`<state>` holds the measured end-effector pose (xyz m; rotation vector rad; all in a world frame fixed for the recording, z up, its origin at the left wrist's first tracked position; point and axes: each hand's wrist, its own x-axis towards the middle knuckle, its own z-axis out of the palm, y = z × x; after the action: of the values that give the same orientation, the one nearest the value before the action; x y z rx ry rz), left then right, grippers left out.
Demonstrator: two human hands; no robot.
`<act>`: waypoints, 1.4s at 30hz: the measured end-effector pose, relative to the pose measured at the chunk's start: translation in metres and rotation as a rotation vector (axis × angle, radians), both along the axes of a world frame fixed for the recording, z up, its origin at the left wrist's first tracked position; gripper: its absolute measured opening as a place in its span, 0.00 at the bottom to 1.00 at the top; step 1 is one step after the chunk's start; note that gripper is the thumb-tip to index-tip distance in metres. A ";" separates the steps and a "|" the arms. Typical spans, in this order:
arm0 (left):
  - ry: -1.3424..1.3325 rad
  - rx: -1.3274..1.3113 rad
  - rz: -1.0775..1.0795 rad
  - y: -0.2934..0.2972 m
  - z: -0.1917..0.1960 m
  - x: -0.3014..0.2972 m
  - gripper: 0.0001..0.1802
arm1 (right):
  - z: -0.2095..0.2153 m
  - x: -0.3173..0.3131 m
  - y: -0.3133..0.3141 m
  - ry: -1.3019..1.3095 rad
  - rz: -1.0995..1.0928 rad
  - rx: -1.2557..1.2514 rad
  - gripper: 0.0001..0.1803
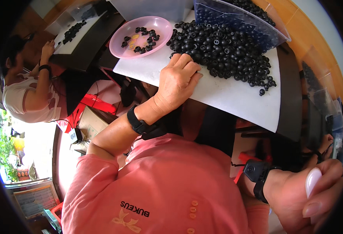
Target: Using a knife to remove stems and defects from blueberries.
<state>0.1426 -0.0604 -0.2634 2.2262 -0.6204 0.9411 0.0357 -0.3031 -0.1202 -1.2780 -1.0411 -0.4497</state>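
Note:
My left hand (179, 80) is over the near edge of a white mat (226, 99), its fingers curled down at the edge of a heap of small, round, black knob-like pieces (226, 50). Its fingertips are hidden behind the knuckles, so what they hold, if anything, does not show. Just beyond this hand, to the left, stands a pink round bowl (165, 33) with several black pieces and some small yellowish bits inside. My right hand (321, 191) is raised at the lower right, away from the mat. Its fingers are curled in toward the thumb; anything within them is hidden.
A clear bin (237, 23) of black pieces leans behind the heap, and a translucent tub (152, 8) stands behind the bowl. At the left another person (35, 87) sits at a table with black pieces. Cardboard boxes (91, 123) lie below; another hand (326, 143) shows at right.

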 end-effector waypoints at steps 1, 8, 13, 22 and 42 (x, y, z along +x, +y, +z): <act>-0.008 0.005 0.014 0.000 0.000 -0.001 0.08 | -0.003 0.001 -0.001 0.007 -0.024 0.021 0.13; 0.011 0.050 0.081 0.008 -0.002 -0.009 0.10 | -0.014 0.004 0.024 0.017 -0.184 0.136 0.08; -0.012 0.161 0.121 0.015 0.000 -0.008 0.12 | -0.030 0.020 0.028 0.375 -0.336 0.210 0.13; 0.046 0.320 0.178 0.018 0.005 -0.003 0.12 | -0.107 0.029 0.022 0.846 -0.512 -0.112 0.11; 1.192 -1.385 -0.737 0.000 0.033 -0.029 0.14 | -0.109 0.082 0.070 0.407 -0.351 -0.227 0.15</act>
<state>0.1131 -0.0602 -0.2301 0.8030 -0.0504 -0.3929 0.1176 -0.2333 -0.2294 -1.6833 -0.5348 -0.3200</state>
